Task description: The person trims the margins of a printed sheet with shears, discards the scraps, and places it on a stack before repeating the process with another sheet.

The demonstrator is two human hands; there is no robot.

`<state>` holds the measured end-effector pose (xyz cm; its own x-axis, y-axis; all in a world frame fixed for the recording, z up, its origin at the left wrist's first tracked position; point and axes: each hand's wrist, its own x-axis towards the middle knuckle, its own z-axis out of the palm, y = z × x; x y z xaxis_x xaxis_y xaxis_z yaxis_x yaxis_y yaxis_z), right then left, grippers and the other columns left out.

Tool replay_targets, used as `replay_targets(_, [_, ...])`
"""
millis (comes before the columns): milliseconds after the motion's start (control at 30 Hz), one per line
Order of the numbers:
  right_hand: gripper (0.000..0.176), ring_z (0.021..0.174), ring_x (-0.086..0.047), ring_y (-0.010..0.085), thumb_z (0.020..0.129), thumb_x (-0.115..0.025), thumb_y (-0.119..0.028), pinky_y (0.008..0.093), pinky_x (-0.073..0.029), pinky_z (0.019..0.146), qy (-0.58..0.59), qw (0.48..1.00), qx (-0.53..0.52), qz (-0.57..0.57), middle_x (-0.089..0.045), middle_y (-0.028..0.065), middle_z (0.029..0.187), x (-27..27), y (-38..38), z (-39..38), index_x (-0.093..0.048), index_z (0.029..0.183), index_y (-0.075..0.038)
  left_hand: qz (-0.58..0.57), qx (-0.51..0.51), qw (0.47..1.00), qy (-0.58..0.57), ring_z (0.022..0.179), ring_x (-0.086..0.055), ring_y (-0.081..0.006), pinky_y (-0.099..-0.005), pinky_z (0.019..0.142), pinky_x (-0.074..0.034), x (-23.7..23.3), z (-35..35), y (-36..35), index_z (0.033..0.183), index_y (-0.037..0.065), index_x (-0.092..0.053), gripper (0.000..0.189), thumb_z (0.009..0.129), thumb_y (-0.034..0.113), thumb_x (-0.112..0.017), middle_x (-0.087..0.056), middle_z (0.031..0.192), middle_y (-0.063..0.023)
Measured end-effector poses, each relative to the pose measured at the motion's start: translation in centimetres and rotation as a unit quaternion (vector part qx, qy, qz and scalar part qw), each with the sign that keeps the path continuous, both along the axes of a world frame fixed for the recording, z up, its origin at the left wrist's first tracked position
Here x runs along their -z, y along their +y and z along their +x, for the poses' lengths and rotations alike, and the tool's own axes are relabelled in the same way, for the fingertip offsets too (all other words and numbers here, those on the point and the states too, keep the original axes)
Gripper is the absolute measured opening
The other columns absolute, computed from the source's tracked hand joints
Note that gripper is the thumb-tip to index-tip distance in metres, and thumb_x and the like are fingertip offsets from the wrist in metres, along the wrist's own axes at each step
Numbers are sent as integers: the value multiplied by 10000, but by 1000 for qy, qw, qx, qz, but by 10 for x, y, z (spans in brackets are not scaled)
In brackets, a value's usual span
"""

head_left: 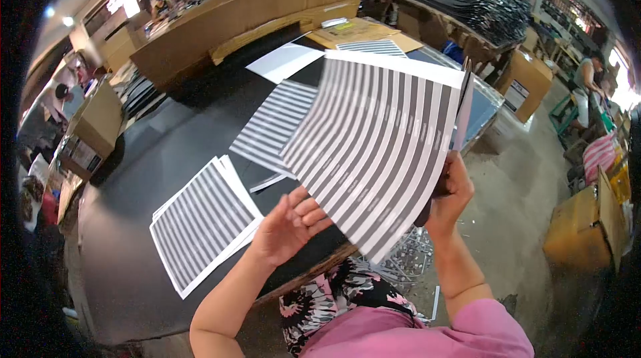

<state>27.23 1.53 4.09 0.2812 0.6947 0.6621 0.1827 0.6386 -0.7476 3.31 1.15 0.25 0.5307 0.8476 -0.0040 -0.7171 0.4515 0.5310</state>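
My right hand (454,194) is wrapped round the dark handle of a pair of scissors (465,101), blades pointing up and away. Along the blades and by those fingers runs the right edge of a large grey-and-white striped sheet (380,138); whether the fingers also pinch it is hidden. The sheet is bowed, tilted and slightly blurred, raised above the dark table (133,224). My left hand (287,228) is at its lower left edge, palm up, fingers loosely bent and apart. Under and beside the raised sheet lies another striped sheet (270,124).
A stack of striped sheets (207,224) lies at the table's left. White paper (284,62) and brown card (364,32) lie farther back, before a long cardboard wall (254,18). Paper scraps (407,251) litter the floor. Cartons (524,84) and people (587,81) are around.
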Motion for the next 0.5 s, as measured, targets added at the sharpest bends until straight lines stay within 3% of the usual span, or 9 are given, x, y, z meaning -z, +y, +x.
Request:
replay_targets(67, [345, 691, -572, 85, 658, -679, 9, 222, -464, 611, -7, 1000, -26, -10, -592, 41, 755, 2, -6, -12, -533, 965, 68, -29, 8, 999, -11, 755, -515, -107, -347, 943, -381, 10, -7, -5, 1193, 68, -435, 469, 838, 344, -569, -509, 798, 20])
replay_targets(133, [372, 621, -562, 80, 627, -716, -9, 219, -458, 558, -54, 998, -2, 28, -588, 29, 699, 9, -4, -21, -546, 953, 46, -85, -8, 994, 72, 957, -554, -127, -328, 927, -399, -10, 0, -14, 1193, 59, -439, 448, 827, 259, -603, -565, 1050, -24])
replay_targets(200, [402, 603, -560, 80, 609, -737, -29, 205, -449, 552, -154, 986, 17, 64, -590, 20, 690, 12, -12, -25, -550, 960, 28, -42, -2, 995, 86, 1028, -547, -159, -341, 901, -434, -7, -3, -13, 1199, 53, -432, 441, 837, 248, -592, -554, 1129, -66])
replay_targets(333, [358, 583, -558, 64, 644, -738, -49, 198, -437, 537, -127, 992, 12, 25, -590, 5, 675, 10, -30, -30, -562, 951, 9, -28, -60, 988, 138, 981, -566, -155, -320, 854, -481, -10, -2, -10, 1196, 50, -433, 406, 837, 155, -593, -552, 1136, -84])
replay_targets(400, [342, 557, -540, 55, 656, -739, -50, 188, -424, 519, -101, 994, 39, 5, -573, -4, 667, 27, -34, -23, -563, 945, 4, -3, -138, 978, 156, 996, -561, -152, -290, 820, -485, -15, 1, -7, 1193, 48, -439, 403, 829, 114, -599, -556, 1143, -90])
replay_targets(467, [309, 520, -520, 55, 684, -715, -29, 184, -406, 481, -33, 987, -10, -156, -560, 1, 658, 37, -46, -11, -551, 944, 8, -12, -221, 945, 240, 673, -577, -105, -240, 530, -448, 2, -6, 2, 998, 55, -500, 277, 803, 175, -655, -621, 885, -67])
replay_targets(500, [260, 474, -500, 55, 720, -675, -4, 193, -390, 431, 64, 974, -55, -209, -557, 17, 655, 33, -55, -14, -541, 943, 11, -28, -257, 928, 269, 605, -543, -90, -232, 492, -425, 3, -8, 4, 960, 58, -502, 263, 800, 194, -661, -612, 827, -49])
